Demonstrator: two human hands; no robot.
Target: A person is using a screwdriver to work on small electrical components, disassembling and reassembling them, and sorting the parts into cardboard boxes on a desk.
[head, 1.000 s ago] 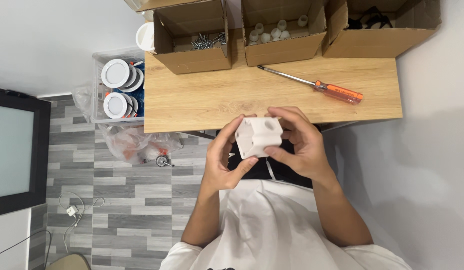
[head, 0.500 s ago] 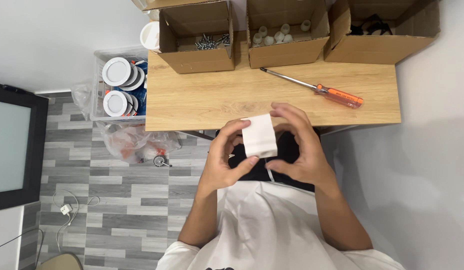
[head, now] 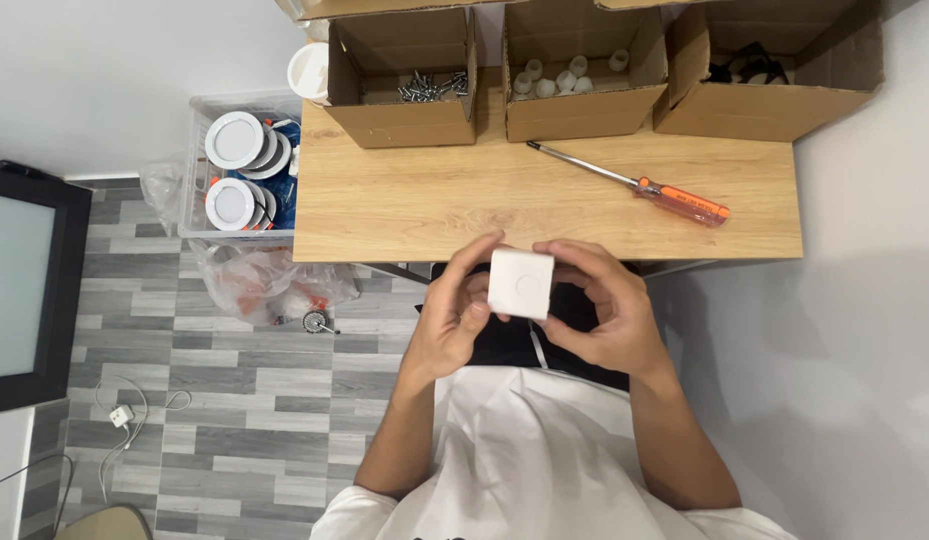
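A small white square box [head: 521,283] with a faint round mark on its top face is held between both hands, just in front of the wooden table's near edge. My left hand [head: 457,318] grips its left side with the fingers curled against it. My right hand [head: 597,312] wraps around its right side and underside. Both hands hover above my lap, over a white shirt.
The wooden table [head: 415,205] carries an orange-handled screwdriver [head: 640,184] and three open cardboard boxes: screws [head: 425,87], white plugs [head: 565,75], dark parts [head: 750,65]. A clear bin of round white lamps [head: 235,170] and a plastic bag [head: 265,285] stand left of it.
The white box has been turned in my hands, its flat face with the round mark now showing, and both hands have dropped slightly toward my body.
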